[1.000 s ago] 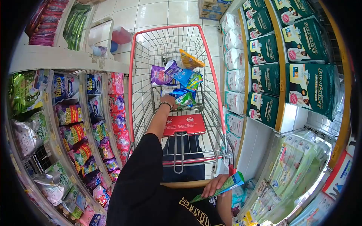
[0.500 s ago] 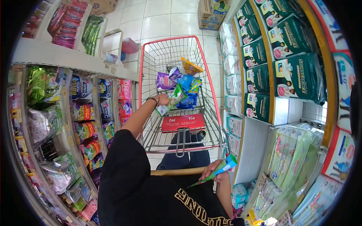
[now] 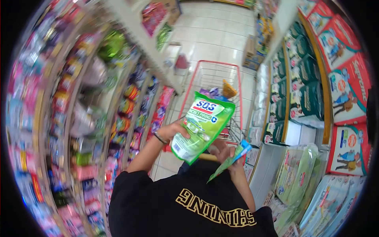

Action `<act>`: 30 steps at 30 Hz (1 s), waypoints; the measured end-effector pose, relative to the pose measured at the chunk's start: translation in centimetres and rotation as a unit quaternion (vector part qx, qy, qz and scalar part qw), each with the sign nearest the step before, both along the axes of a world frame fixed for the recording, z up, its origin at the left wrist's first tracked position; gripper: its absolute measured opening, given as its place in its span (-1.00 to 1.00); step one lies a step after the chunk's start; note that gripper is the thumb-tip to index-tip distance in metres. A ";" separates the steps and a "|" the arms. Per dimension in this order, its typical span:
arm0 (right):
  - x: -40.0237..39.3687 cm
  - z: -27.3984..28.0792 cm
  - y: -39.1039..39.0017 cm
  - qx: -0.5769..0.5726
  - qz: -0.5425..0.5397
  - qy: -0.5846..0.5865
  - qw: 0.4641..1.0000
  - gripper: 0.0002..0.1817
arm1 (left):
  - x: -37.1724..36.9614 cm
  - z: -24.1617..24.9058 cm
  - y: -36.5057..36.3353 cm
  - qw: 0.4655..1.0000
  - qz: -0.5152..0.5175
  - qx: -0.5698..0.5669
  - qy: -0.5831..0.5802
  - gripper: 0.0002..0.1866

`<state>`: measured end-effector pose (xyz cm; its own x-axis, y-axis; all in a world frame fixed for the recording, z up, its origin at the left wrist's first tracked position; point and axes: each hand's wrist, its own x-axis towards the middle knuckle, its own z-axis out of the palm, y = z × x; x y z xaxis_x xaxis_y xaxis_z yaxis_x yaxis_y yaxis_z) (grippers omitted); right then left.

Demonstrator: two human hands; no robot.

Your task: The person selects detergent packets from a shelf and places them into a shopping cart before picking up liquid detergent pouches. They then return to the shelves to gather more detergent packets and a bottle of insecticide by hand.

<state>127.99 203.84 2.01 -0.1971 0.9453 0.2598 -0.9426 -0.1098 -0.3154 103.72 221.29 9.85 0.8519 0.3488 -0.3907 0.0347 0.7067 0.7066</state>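
My left hand (image 3: pixel 173 132) grips the left edge of a green and white S.O.S dishwashing liquid refill pouch (image 3: pixel 203 124), its printed front facing me. The pouch hangs above the near end of the cart and hides part of it. My right hand (image 3: pixel 226 152), close to the pouch's lower right, is closed on a flat green and blue packet (image 3: pixel 230 161), seen nearly edge-on. Beyond, the wire shopping cart (image 3: pixel 218 62) with a red rim holds a yellow-orange pack (image 3: pixel 228 89) and purple packs (image 3: pixel 211 93); other contents are hidden by the pouch.
Shelves of detergent pouches (image 3: pixel 127 106) run along the left, blurred. On the right stand dark green diaper packs (image 3: pixel 306 75) and red and white packs (image 3: pixel 347 150). Cardboard boxes (image 3: pixel 250 51) sit on the tiled floor (image 3: pixel 209 27) ahead.
My left hand has lifted the green pouch out of the cart toward me. My right hand has moved up and slightly left with its packet. The view has shifted, and the cart appears farther away.
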 end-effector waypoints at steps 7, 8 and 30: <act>-5.3 -3.1 -1.1 0.010 0.260 -0.072 0.963 -0.47 | -0.9 -1.1 -20.8 0.956 0.251 -0.126 -0.082 -0.35; -5.8 -4.3 -1.9 0.016 0.291 -0.074 0.954 -0.47 | -1.2 -1.2 -23.1 0.948 0.282 -0.126 -0.077 -0.35; -36.7 12.3 -36.7 0.071 0.628 -0.370 0.681 -0.31 | -13.8 0.7 -74.8 0.543 0.767 0.333 0.078 0.13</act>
<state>91.33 167.10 14.32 -0.9533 -0.1144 -0.2797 0.2905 -0.6017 -0.7440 89.94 146.54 10.56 -0.6657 0.7091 0.2323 -0.1366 -0.4219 0.8963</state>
